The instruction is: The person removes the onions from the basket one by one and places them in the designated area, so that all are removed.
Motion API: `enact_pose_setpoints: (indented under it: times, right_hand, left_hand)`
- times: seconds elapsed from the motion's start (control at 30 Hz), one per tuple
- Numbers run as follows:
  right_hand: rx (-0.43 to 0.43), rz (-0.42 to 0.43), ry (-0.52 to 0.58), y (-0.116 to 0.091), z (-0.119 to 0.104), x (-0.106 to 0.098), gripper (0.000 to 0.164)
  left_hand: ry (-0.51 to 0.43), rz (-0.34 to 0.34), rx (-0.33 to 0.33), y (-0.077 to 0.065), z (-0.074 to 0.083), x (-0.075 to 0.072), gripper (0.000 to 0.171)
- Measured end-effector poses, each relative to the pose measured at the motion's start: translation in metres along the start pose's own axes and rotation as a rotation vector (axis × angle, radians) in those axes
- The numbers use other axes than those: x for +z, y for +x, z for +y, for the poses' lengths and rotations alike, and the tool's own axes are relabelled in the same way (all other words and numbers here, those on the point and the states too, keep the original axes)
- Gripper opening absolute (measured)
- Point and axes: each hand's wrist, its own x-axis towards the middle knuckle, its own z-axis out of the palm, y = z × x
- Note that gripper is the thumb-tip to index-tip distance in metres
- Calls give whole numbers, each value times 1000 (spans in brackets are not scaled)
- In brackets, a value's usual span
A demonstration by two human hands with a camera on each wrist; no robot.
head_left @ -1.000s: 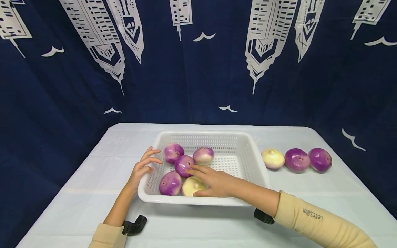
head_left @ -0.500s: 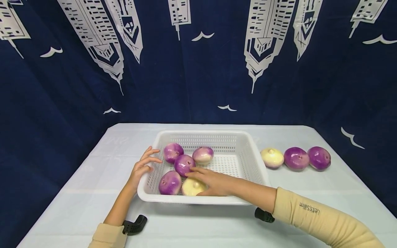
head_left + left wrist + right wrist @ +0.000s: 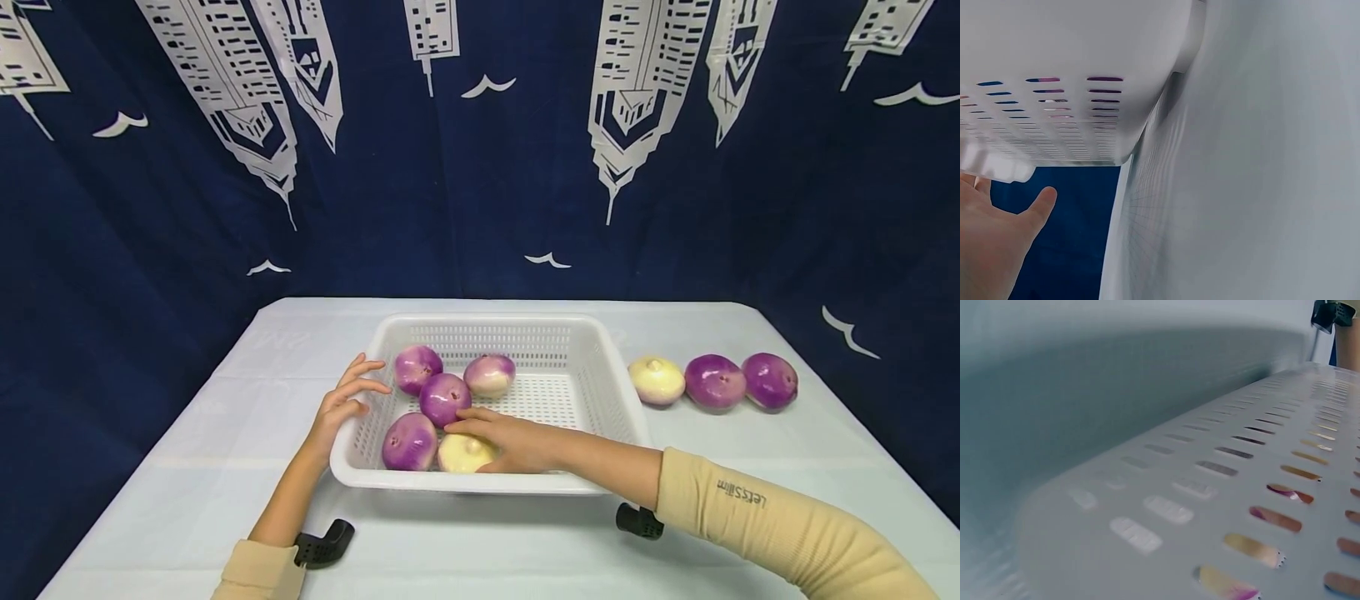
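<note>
A white plastic basket with slotted walls holds several glossy purple-and-cream turnips. My right hand reaches in over the near rim and spans the cream-side-up turnip, with its fingers on the far side and its thumb toward the near wall. A purple turnip lies left of it, and another purple turnip lies just beyond the fingertips. At the left rim is my left hand, its fingers spread and loosely bent. The left wrist view shows that hand's thumb extended beside the basket wall.
Right of the basket, a cream turnip and two purple turnips stand in a row on the white-covered table. A dark blue cloth with white printed buildings hangs behind. Black wrist cameras sit on both wrists.
My right thumb and fingers have shifted slightly to the right and nearer over the cream-side-up turnip, showing more of its top. The left hand and the other turnips stay in place.
</note>
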Motion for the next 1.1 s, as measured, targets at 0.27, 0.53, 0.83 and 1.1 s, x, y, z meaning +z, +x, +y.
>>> enact_pose_setpoints:
  times: [0.27, 0.53, 0.83, 1.1]
  right_hand:
    - [-11, 12, 19, 2, -1, 0, 61]
    - [28, 26, -7, 1, -4, -4, 60]
    - [53, 58, 13, 0, -4, -9, 60]
    - [43, 105, -4, -1, -5, -12, 61]
  left_hand:
    - [-7, 3, -12, 0, 1, 0, 45]
    - [2, 9, -16, 0, 1, 0, 46]
    - [14, 15, -13, 2, 1, 0, 45]
    - [28, 21, -7, 1, 0, 0, 44]
